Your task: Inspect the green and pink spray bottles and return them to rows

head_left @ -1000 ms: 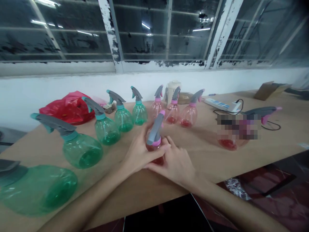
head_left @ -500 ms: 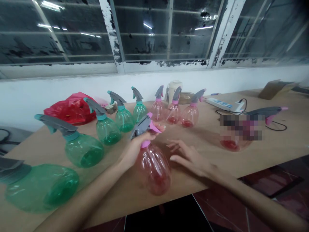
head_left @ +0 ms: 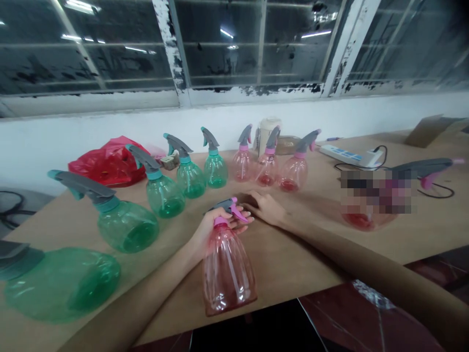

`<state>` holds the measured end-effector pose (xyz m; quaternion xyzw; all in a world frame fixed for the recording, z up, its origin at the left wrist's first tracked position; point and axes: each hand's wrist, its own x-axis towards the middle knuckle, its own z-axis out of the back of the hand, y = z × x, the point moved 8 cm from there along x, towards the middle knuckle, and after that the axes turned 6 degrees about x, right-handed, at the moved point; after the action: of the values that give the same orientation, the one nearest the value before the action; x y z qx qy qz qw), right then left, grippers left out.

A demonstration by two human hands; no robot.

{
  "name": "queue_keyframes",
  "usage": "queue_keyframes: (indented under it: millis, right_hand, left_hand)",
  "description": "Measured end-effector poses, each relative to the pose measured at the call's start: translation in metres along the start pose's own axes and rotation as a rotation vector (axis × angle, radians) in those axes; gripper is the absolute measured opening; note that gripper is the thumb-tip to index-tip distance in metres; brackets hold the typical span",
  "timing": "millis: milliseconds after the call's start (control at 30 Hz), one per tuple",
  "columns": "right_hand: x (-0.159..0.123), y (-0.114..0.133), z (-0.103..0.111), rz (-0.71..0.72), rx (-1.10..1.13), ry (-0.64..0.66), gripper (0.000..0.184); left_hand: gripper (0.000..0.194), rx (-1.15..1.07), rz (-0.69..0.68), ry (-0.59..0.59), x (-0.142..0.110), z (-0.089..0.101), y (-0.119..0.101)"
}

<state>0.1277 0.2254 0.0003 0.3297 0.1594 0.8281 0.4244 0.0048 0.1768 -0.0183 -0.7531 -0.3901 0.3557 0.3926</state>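
Note:
My left hand (head_left: 214, 227) grips the grey-and-pink trigger head of a pink spray bottle (head_left: 227, 271), which hangs lifted and tilted toward me over the front edge of the wooden table (head_left: 293, 254). My right hand (head_left: 266, 206) rests flat on the tabletop just right of the trigger, fingers stretched out, holding nothing. Behind it three pink spray bottles (head_left: 266, 164) stand in a row.
Several green spray bottles (head_left: 163, 188) curve from the left front to the back; the nearest one (head_left: 62, 283) lies at the left edge. A red plastic bag (head_left: 108, 161), a white power strip (head_left: 351, 155) with cable and a blurred pink bottle (head_left: 366, 205) are also on the table.
The left hand lifted the pink bottle by its trigger and drew it toward me. The right hand let go of it and moved forward onto the table.

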Motion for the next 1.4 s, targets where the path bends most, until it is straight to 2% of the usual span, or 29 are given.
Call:
queue_keyframes:
  millis: [167, 333, 567, 833, 1033, 1133, 1300, 1400]
  right_hand:
    - [0.004, -0.004, -0.013, 0.057, -0.027, 0.005, 0.038]
    - [0.001, -0.007, -0.016, 0.093, -0.030, 0.010, 0.041]
    - [-0.003, -0.008, -0.016, 0.066, -0.026, 0.051, 0.050]
    - [-0.004, -0.012, -0.014, 0.047, -0.001, 0.062, 0.055]
    - [-0.006, -0.008, -0.011, 0.029, -0.024, 0.065, 0.059]
    - [-0.007, -0.006, -0.010, 0.032, -0.042, 0.068, 0.058]
    - [-0.009, -0.004, -0.010, 0.049, -0.033, 0.074, 0.053]
    - [-0.009, -0.003, -0.011, 0.066, -0.033, 0.069, 0.051]
  left_hand:
    - [0.030, -0.069, 0.065, 0.084, 0.002, -0.004, 0.011]
    - [0.028, -0.159, 0.125, 0.056, 0.004, -0.001, 0.013]
    - [0.042, -0.209, 0.153, 0.010, 0.005, 0.000, 0.010]
    - [0.030, -0.157, 0.142, 0.023, 0.005, -0.002, 0.010]
    - [0.016, -0.061, 0.042, -0.064, 0.004, 0.004, -0.003]
    - [0.019, -0.050, 0.029, -0.051, 0.003, 0.003, -0.005]
    - [0.035, -0.107, 0.118, -0.029, 0.009, 0.006, 0.004]
    - [0.038, -0.140, 0.139, -0.025, 0.011, 0.008, 0.005]
